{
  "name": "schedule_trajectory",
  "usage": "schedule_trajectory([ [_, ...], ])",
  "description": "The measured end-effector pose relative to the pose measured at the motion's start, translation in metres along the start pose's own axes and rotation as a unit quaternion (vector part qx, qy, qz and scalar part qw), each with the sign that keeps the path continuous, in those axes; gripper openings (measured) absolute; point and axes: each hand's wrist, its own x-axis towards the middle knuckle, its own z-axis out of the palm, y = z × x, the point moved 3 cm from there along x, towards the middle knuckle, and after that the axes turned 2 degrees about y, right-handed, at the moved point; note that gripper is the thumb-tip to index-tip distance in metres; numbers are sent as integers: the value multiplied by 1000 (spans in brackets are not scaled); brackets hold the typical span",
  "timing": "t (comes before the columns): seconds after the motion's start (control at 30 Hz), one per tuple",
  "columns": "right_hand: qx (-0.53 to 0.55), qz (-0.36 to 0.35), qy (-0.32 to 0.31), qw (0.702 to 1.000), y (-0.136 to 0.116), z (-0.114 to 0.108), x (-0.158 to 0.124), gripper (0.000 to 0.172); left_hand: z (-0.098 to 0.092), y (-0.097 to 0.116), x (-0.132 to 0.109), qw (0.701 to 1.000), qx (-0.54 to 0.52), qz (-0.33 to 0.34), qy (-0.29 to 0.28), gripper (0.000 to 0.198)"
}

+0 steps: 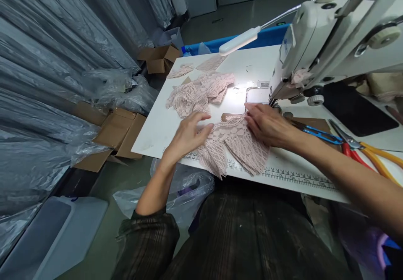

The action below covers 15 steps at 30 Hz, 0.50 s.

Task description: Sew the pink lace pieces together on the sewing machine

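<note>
A pale pink lace piece (234, 145) lies across the front of the white sewing table (157, 129), its ends hanging over the ruler-marked edge. My left hand (189, 134) rests flat on its left side, fingers stretched out. My right hand (267, 124) presses flat on its right side, just in front of the needle area of the white sewing machine (333, 40). A heap of the same pink lace pieces (198, 93) sits further back on the table, lit by the machine's lamp (239, 40).
Blue-handled scissors (321, 134) and red and yellow handled tools (368, 154) lie right of my right hand. Open cardboard boxes (119, 133) and plastic bags (182, 187) sit on the floor to the left. Plastic-covered rolls (47, 61) line the left wall.
</note>
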Motion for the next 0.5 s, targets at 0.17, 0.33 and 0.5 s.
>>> schedule_trajectory([
  [0.17, -51, 51, -75, 995, 3, 10, 6, 40, 26, 24, 24, 983, 2, 69, -169, 39],
  [0.33, 85, 54, -52, 994, 8, -13, -17, 25, 56, 33, 50, 961, -75, 108, -243, 49],
  [0.5, 274, 145, -52, 949, 14, -26, -44, 32, 82, 44, 63, 931, -224, 110, -267, 42],
])
